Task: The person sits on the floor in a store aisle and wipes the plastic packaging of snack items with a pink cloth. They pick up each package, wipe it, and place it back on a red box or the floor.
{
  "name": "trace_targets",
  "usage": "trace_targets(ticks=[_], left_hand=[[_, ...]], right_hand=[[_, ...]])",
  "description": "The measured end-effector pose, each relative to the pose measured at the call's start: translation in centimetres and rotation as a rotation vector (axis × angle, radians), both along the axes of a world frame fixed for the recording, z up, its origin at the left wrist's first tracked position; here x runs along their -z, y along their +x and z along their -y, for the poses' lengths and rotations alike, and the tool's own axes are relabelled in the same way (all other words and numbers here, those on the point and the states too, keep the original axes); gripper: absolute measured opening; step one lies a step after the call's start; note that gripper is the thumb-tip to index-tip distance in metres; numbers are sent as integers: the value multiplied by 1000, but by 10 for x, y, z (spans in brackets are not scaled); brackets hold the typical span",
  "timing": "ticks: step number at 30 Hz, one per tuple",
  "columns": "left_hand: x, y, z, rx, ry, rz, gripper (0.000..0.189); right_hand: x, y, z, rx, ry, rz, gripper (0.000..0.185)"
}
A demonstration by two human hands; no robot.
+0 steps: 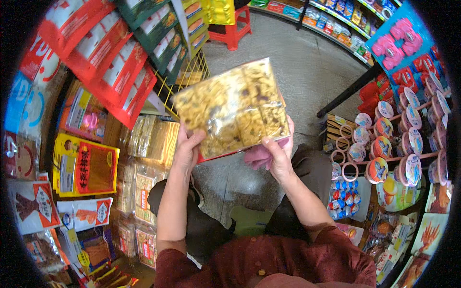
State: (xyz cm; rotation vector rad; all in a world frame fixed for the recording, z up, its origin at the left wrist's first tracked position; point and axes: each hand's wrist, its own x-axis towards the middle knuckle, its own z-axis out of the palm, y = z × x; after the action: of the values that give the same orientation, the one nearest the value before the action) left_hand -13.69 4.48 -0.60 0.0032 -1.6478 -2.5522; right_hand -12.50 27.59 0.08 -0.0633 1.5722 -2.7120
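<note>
Both hands hold up a clear-wrapped flat pack of pastry squares [234, 108], golden with dark bits, tilted above the floor. My left hand [189, 144] grips its lower left corner, thumb on the wrap. At the lower right edge, my right hand [281, 151] has its thumb on the front and its fingers behind. A mauve cloth [258, 157] is also in the right hand, bunched under the pack. A red edge shows along the pack's underside. The pack's back is hidden from me.
Shelves on my left hold stacked wrapped pastry packs [146, 196] and a wooden board [167, 142]. Red snack bags [97, 54] hang above them. Hooks with round tubs [381, 144] jut out on my right. A red plastic stool [234, 30] stands ahead on the grey floor [299, 72].
</note>
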Motion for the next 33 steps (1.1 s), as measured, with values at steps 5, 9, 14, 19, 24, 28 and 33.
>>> trace_targets(ticks=[5,9,14,19,24,28,33], left_hand=[[4,18,36,-109,311,65,63],[-4,42,57,-168,271,42,74],[-10,64,63,-155,119,4,76],[-11,70,47,-147,194,69,72],[-25,78,37,-75,205,26,70],[-34,81,37,-41,175,-106,68],[-36,73,39,-69,-92,-193,62]], right_hand=[[-4,4,15,-225,127,-164,93],[-17,4,21,-163,94,-58,89],[-51,3,32,93,-58,-113,60],[-65,31,91,24,85,-606,43],[-49,25,118,4,940,-1464,31],[-66,6,102,349,964,-1319,31],[-107,18,144,294,892,-1210,35]])
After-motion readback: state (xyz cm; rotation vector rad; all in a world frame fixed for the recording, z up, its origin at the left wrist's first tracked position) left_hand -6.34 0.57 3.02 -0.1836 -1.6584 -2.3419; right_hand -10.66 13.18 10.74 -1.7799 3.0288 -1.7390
